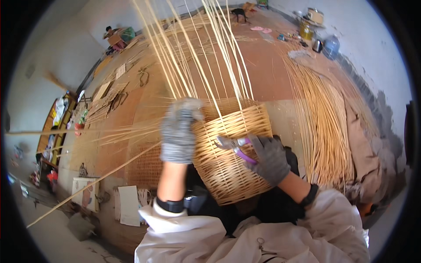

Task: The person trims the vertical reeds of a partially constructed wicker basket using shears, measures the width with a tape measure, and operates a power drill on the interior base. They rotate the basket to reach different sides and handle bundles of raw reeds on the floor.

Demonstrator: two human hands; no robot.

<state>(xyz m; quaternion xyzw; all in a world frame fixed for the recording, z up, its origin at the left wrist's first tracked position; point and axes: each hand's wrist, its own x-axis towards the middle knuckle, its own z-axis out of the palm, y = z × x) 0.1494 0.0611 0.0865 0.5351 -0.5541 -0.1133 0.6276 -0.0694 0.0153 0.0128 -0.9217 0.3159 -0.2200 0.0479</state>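
Note:
A woven wicker basket (223, 173) is tilted in front of me, with long pale rods (208, 52) rising from its upper edge and others sticking out to the left. My left hand (180, 127), in a striped grey glove, is at the basket's upper left corner among the rods; motion blurs its fingers, so their grip is unclear. My right hand (269, 160), in a darker grey glove, grips purple-handled cutting pliers (237, 147) whose jaws lie over the basket's woven side.
Long reeds (324, 131) lie at the right. Another woven panel (142, 171) and a white board (129, 204) are at lower left, below a shelf (56, 127). A person (114, 39) sits far back left; a dark animal (238, 13), water jug (331, 46) and pink slippers (261, 29) are farther back.

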